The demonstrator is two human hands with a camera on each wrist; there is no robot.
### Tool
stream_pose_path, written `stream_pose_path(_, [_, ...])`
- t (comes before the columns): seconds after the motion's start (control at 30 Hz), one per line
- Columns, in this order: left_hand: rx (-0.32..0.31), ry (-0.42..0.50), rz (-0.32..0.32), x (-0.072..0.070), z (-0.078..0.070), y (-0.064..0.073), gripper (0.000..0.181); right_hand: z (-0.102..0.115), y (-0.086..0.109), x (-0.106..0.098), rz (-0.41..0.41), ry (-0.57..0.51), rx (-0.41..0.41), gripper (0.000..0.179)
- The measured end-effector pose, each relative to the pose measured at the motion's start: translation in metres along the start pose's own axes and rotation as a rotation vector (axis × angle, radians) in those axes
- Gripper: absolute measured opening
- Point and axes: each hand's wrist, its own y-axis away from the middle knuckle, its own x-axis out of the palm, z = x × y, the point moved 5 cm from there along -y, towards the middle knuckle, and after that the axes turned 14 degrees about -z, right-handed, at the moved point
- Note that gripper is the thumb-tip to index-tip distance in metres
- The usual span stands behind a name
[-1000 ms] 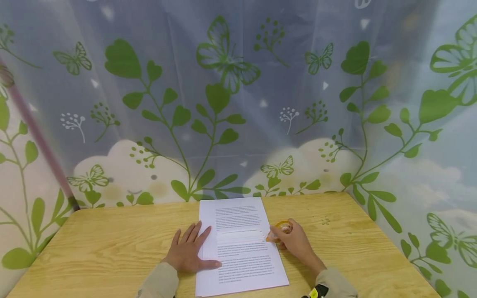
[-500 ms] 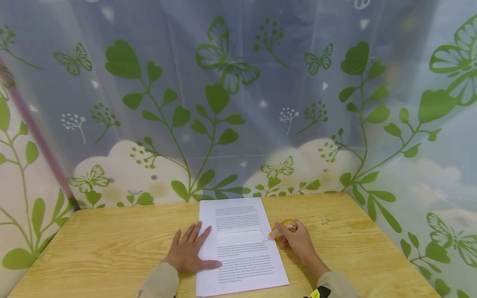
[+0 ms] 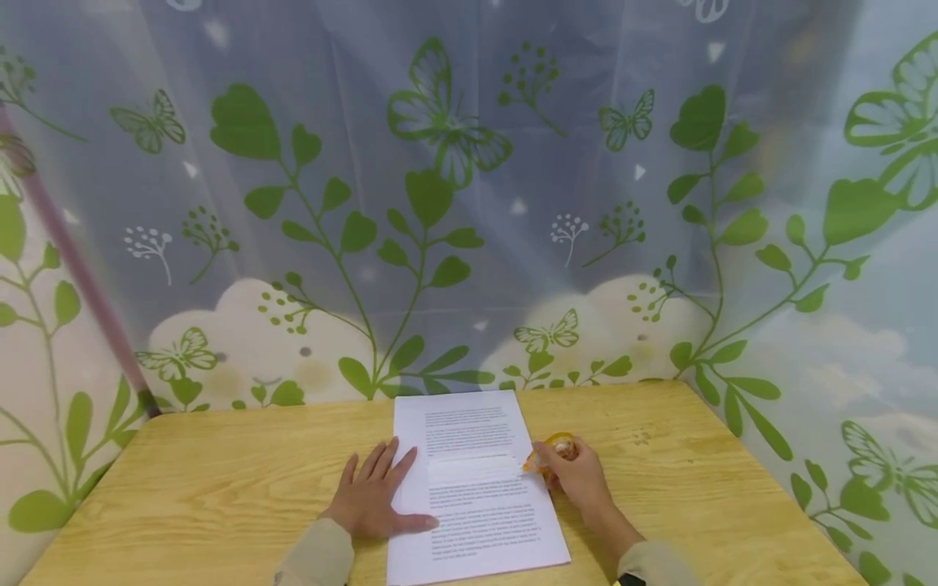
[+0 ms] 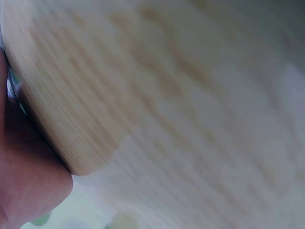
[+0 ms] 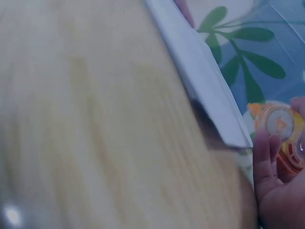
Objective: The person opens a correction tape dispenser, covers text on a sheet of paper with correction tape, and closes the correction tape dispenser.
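A printed stack of paper [image 3: 412,555] lies on the wooden table, with a white band [image 3: 469,469] crossing its text. My left hand [image 3: 375,498] rests flat on the stack's left side, fingers spread and thumb over the lower margin. At the right edge of the page, my right hand [image 3: 583,482] grips an orange, see-through correction tape dispenser [image 5: 280,123]. Its pointed tip is right at the end of the white band. The right wrist view shows the fingers around the dispenser's round body. Only part of the left hand [image 4: 33,176] shows in the left wrist view.
The light wooden table [image 3: 242,480] extends to both sides of the stack. Behind it hangs a curtain [image 3: 469,244] with green leaves and butterflies, which also closes off the left and right sides.
The right hand drew the correction tape slightly right, off the band's end, then came back left to it. My left hand stays in place on the paper.
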Motion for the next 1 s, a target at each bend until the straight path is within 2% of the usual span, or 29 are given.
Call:
stream_pose_path(0.2, [-0.007, -0.002, 0.002, 0.002, 0.0, 0.0, 0.108, 0.001, 0.003, 0.007, 0.007, 0.07, -0.062, 0.054])
stream_pose_path(0.47, [-0.006, 0.017, -0.004, 0.009, 0.004, -0.001, 0.109, -0.001, 0.004, 0.01, 0.01, 0.135, -0.097, 0.054])
stream_pose_path(0.73, [-0.002, 0.011, -0.009, 0.006, 0.004, -0.002, 0.108, 0.006, 0.005, 0.014, 0.038, 0.196, -0.159, 0.052])
stream_pose_path(0.93, [-0.016, 0.018, 0.019, 0.001, 0.001, -0.001, 0.108, 0.006, 0.004, 0.01, 0.037, 0.148, -0.16, 0.047])
stream_pose_path(1.0, [-0.014, 0.008, 0.021, 0.003, 0.003, -0.001, 0.109, 0.006, 0.003, 0.009, 0.034, 0.135, -0.157, 0.046])
